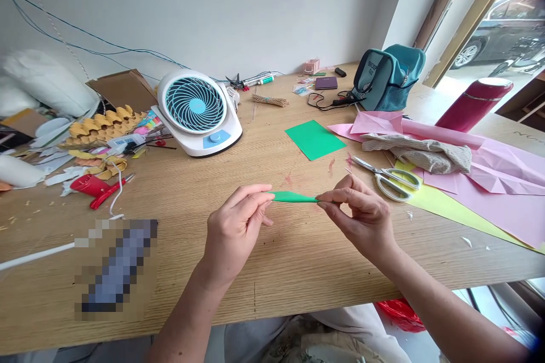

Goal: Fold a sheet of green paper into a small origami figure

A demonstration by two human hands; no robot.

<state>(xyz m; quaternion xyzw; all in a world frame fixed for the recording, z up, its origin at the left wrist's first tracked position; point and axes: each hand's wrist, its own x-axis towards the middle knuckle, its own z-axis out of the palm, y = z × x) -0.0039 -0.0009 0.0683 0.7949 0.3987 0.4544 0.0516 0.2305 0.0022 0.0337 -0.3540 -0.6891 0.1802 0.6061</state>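
Observation:
A narrow strip of folded green paper point(293, 197) is stretched level between my two hands, a little above the wooden table. My left hand point(238, 227) pinches its left end between thumb and fingers. At the other end, my right hand point(361, 212) grips the tip in the same way. The fingertips cover both ends of the strip. Beyond the hands, a flat green sheet of paper point(315, 140) lies on the table. A pair of scissors point(392, 177) with white handles rests just past my right hand.
A white fan point(198, 113) stands at the back left, near a red glue gun point(96, 188). Pink paper point(489, 193), yellow paper point(451, 212), a grey cloth point(426, 152), a dark pink flask point(474, 105) and a teal bag point(389, 79) occupy the right side.

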